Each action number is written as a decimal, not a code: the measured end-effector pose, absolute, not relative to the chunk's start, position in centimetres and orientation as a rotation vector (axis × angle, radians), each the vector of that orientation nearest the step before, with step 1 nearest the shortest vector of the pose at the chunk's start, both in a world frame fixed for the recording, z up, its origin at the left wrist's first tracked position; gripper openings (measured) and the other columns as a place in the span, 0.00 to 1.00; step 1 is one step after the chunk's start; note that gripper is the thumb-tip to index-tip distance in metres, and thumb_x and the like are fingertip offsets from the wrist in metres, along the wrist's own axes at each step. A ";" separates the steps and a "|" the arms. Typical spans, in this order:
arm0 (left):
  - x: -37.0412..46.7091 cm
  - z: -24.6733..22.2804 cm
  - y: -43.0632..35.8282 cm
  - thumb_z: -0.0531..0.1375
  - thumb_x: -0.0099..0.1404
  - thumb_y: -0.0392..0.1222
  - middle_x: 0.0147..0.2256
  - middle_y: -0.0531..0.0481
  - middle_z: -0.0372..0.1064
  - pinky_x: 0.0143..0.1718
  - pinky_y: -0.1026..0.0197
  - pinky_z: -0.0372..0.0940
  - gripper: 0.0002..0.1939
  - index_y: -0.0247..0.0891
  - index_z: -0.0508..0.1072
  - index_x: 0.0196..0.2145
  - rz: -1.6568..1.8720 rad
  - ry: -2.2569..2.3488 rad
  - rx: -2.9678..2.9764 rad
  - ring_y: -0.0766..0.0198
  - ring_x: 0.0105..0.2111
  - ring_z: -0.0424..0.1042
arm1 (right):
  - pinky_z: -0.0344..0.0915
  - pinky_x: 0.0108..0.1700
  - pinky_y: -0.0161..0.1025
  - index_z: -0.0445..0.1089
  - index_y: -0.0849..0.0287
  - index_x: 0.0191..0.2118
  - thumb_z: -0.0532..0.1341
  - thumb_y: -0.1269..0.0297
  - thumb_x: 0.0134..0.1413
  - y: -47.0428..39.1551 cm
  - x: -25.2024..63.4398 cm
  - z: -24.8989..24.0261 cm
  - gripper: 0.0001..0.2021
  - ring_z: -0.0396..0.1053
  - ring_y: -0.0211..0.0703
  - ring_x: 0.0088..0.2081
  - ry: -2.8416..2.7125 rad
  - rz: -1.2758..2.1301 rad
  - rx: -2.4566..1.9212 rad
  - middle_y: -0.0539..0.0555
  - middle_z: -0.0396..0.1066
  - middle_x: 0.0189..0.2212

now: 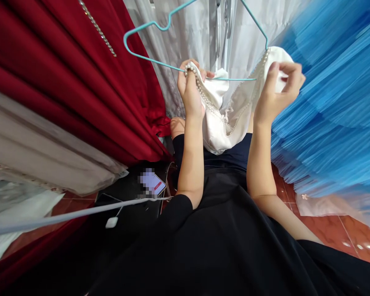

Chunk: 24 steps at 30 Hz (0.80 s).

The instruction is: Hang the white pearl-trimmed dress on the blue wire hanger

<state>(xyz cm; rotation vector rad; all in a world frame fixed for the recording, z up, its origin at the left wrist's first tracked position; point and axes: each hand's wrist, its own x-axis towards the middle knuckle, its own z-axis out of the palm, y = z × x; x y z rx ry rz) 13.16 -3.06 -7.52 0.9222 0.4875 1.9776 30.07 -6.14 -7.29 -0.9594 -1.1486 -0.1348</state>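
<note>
Shirt (pixel 222 234): black, filling the bottom, cut off by the lower edge.
Phone (pixel 156 183): on a dark surface (pixel 135 213) to the left, partly pixelated, its text unreadable.
Garment (pixel 217 137): white with pearl trim, slung between both hands above the lap; its inner folds are hard to make out.
Left hand (pixel 190 88): thumb and fingers closed on the garment's pearl edge, beside the lower bar of the teal hanger (pixel 234 79); some fingertips hidden.
Right hand (pixel 279 86): thumb and bent fingers pinching the garment's other shoulder, the farther fingers partly masked.
Hanger ends: left corner bare, right corner running into the garment; top cut off by the frame.
Side room: narrow, red cloth (pixel 111 86) left, blue tulle (pixel 333 107) right, blurred toward its edge.
Open space: the gap inside the hanger.
Backdrop: white drapes (pixel 163 53) and metal poles (pixel 213 33), tops cropped.
</note>
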 end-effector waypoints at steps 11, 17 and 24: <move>12.7 -6.4 -3.9 0.41 0.78 0.30 0.26 0.54 0.52 0.52 0.59 0.58 0.16 0.43 0.58 0.33 2.041 0.545 1.066 0.64 0.27 0.59 | 0.61 0.48 0.32 0.68 0.53 0.37 0.52 0.73 0.61 1.1 33.7 -6.5 0.10 0.65 0.36 0.39 -1.137 0.011 -0.888 0.50 0.70 0.37; 12.8 -6.3 -4.3 0.42 0.80 0.33 0.26 0.53 0.57 0.56 0.60 0.53 0.16 0.43 0.60 0.35 1.986 0.642 0.991 0.64 0.42 0.66 | 0.58 0.39 0.31 0.55 0.51 0.23 0.51 0.79 0.61 4.1 37.6 -5.3 0.18 0.56 0.37 0.31 -0.884 0.013 -1.074 0.48 0.59 0.25; 13.2 -6.6 -4.1 0.40 0.79 0.29 0.26 0.54 0.55 0.57 0.59 0.55 0.15 0.41 0.59 0.36 1.990 0.526 1.011 0.66 0.38 0.66 | 0.63 0.50 0.34 0.68 0.53 0.32 0.54 0.74 0.60 -1.0 38.4 -10.2 0.10 0.65 0.39 0.41 -0.760 -0.145 -1.036 0.50 0.68 0.35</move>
